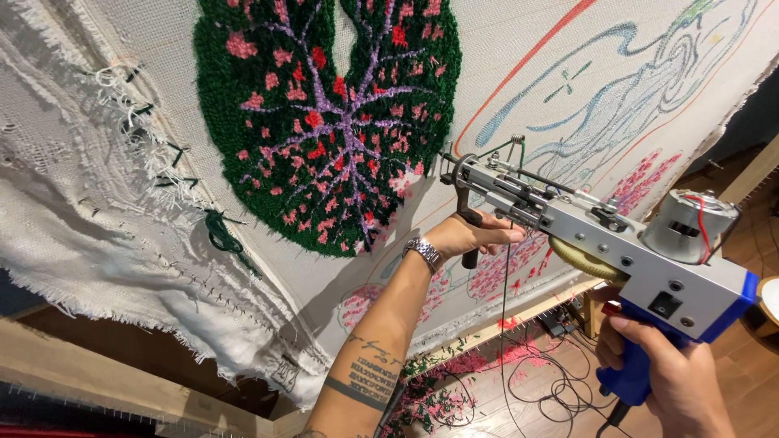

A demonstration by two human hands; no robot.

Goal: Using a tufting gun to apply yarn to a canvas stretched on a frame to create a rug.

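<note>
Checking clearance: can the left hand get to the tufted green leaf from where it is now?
Probably yes. The left hand grips the tufting gun's black front handle right beside the green leaf, with only bare cloth between. It would have to let go first.

I see a wood plank floor [519, 405] at 5 o'clock, littered with pink and green yarn scraps [454, 377] and loose black cables [560, 389]. A pale wooden frame beam [105, 381] crosses at 8 o'clock, another wooden rail [527, 312] sits just right of centre. Dark space at 3 o'clock, with a round white object [769, 304] partly cut off. Warm indoor light.
</note>
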